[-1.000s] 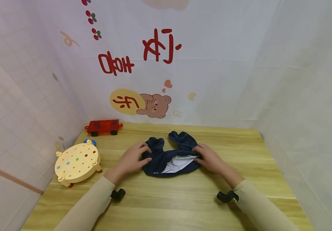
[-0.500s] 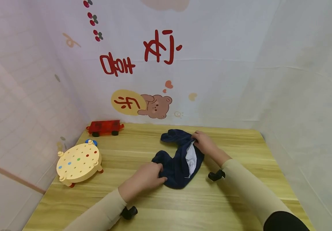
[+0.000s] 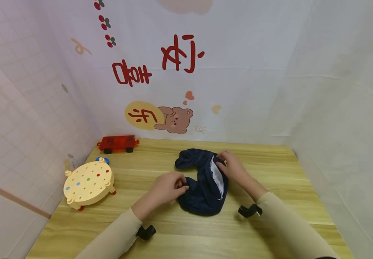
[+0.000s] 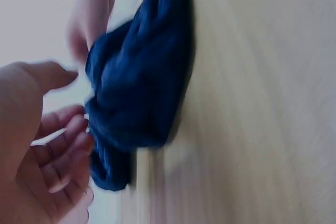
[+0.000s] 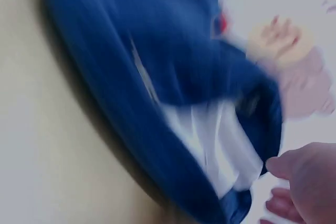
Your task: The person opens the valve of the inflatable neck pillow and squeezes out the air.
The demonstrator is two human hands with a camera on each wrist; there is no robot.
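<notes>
On the table lies a dark navy cloth item [image 3: 202, 201], soft and bent in a C shape, with two stubby ends at its left. A white lining [image 3: 217, 178] shows through a long slit on its right side. My left hand [image 3: 168, 189] is at the lower end, fingers loosely bent. In the left wrist view a gap shows between my left thumb [image 4: 52, 75] and the fingers, beside the cloth. My right hand [image 3: 235, 169] is at the upper right edge, thumb and fingers apart. Its thumb [image 5: 283, 165] appears to touch the cloth's edge. The wrist views are blurred.
A cream round toy stool [image 3: 89, 183] with coloured dots and short legs stands at the left, a blue object [image 3: 103, 160] behind it. A red toy wagon [image 3: 117, 143] sits at the back left. White printed sheets [image 3: 248, 72] wall in the wooden table [image 3: 186, 237].
The cloth has turned from its slit facing the front to its slit facing right. My right hand moved back and its fingers have loosened; my left hand came forward and right with the lower end.
</notes>
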